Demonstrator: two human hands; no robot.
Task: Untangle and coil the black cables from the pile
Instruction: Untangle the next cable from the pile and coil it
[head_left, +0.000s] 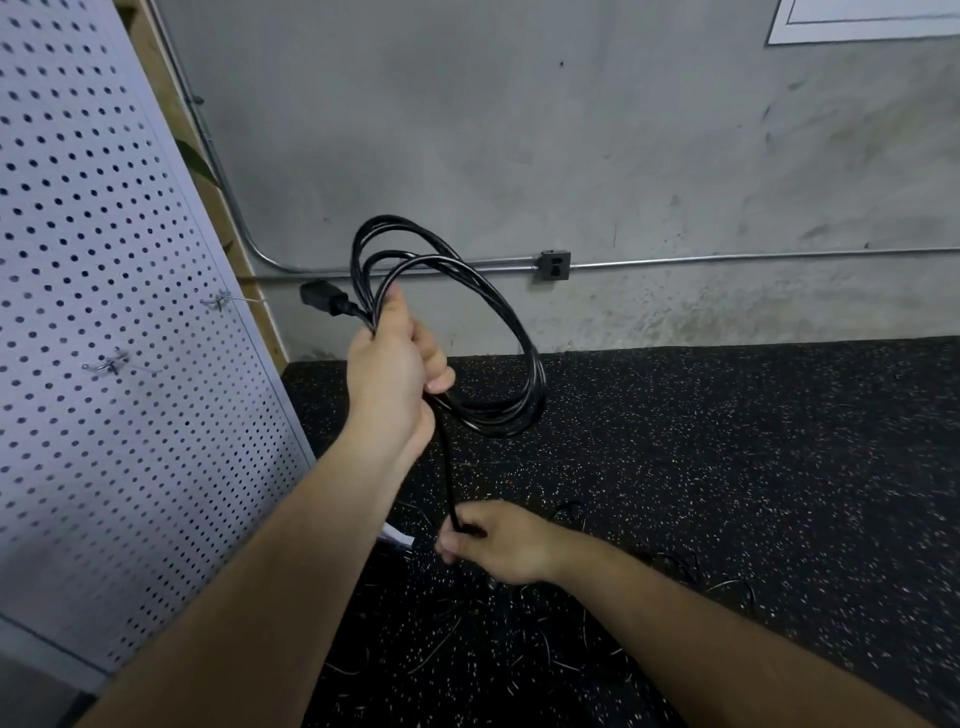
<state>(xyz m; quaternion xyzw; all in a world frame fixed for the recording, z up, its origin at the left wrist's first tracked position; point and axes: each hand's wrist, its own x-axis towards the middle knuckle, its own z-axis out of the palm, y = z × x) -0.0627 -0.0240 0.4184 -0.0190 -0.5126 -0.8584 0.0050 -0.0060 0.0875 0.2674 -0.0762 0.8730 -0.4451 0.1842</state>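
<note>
Right hand (498, 543) pinching cable (447, 467), left hand (395, 358) gripping coil (498, 322)

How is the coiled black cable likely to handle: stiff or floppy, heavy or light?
Probably springy rather than limp: the cable holds wide open loops from the left hand. Likely to splay if released, since its loops sit uneven. Seemingly light: one hand carries it.

The black cable (498, 415) has a smooth, glossy plastic jacket. The floor (727, 467) is matt, white-flecked black rubber. The wall (519, 130) is rough, stained concrete, its conduit (727, 258) bare metal. The pegboard (104, 260) looks smooth and painted.
</note>
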